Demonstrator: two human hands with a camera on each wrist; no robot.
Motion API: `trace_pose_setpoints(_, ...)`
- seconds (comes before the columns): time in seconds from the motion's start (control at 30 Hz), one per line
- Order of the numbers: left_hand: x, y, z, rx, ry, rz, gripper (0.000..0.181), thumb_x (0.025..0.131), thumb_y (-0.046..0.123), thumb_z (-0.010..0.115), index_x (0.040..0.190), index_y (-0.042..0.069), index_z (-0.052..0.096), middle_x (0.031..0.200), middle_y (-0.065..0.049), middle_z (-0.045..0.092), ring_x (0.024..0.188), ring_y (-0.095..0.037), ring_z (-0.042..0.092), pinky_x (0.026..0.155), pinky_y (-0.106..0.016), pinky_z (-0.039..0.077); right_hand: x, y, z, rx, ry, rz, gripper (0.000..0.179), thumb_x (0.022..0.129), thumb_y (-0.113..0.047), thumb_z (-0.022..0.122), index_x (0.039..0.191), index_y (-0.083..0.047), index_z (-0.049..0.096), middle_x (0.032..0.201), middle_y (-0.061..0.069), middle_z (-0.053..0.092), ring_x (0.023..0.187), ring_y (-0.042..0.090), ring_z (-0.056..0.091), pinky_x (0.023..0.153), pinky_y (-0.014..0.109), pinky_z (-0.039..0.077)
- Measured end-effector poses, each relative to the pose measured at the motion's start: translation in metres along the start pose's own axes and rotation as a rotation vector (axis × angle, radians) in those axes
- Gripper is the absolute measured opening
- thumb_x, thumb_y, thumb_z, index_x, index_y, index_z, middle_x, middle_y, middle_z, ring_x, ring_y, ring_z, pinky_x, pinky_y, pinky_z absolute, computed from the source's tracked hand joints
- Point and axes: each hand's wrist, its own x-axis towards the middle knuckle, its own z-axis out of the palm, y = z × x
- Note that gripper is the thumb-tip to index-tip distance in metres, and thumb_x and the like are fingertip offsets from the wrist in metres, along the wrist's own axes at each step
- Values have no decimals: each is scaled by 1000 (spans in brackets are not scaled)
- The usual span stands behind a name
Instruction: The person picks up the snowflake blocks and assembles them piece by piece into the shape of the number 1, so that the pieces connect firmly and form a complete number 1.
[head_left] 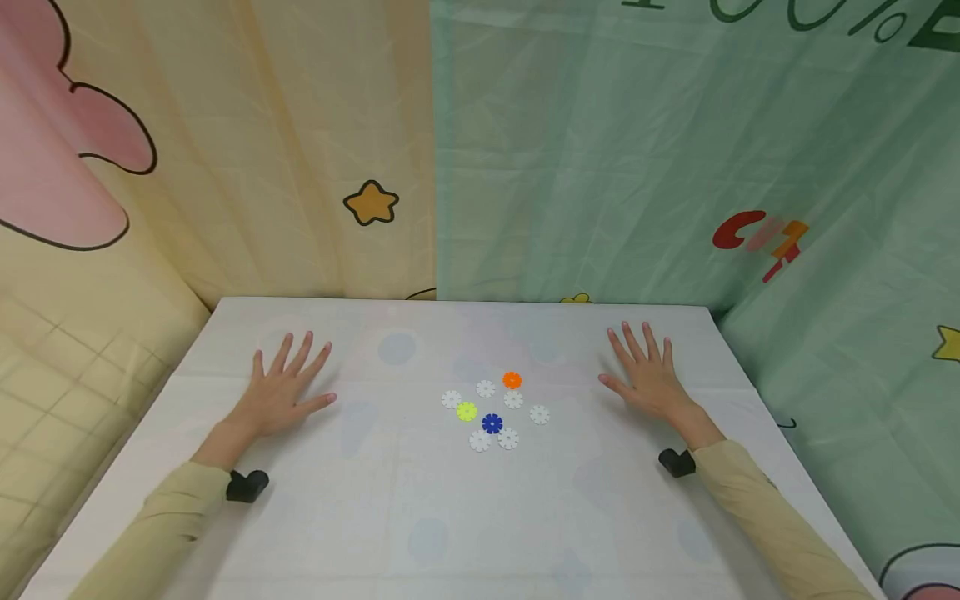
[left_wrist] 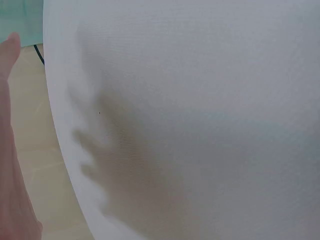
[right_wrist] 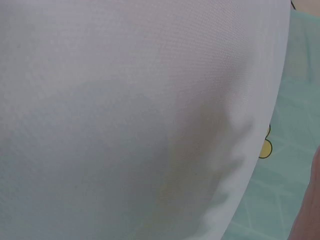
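Left hand (head_left: 283,398) and right hand (head_left: 652,385) both fanned wide, we see from the head view, above the white table (head_left: 360,517), with an orange disc (head_left: 512,380), yellow disc (head_left: 467,411), blue disc (head_left: 492,423) and six white discs (head_left: 513,400) between them; left wrist, we catch that hand's edge and its shadow (left_wrist: 132,165); right wrist, a sliver of hand and another shadow (right_wrist: 205,165)

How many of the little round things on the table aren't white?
3: an orange disc at the group's back, a yellow disc toward the left, a blue disc just behind the two front white discs.
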Motion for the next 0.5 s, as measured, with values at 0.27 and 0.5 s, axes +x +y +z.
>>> trace_pose_setpoints(0.27, -2, 1, -5, 21, 0, 1, 83, 92, 58, 48, 155, 23, 8, 161, -17, 3, 147, -43, -5, 104, -77, 1, -1, -1, -3, -3, 27, -9, 85, 94, -59, 45, 156, -18, 5, 162, 16, 4, 146, 44, -9, 107, 72, -5)
trace_pose_setpoints(0.5, -5, 3, -4, 4, 1, 3, 82, 92, 58, 49, 155, 23, 11, 161, -19, 7, 147, -44, -4, 103, -77, 1, -4, -4, -1, 4, 13, -10, 85, 93, -59, 47, 156, -17, 7, 161, 17, 5, 146, 45, -8, 107, 72, -5)
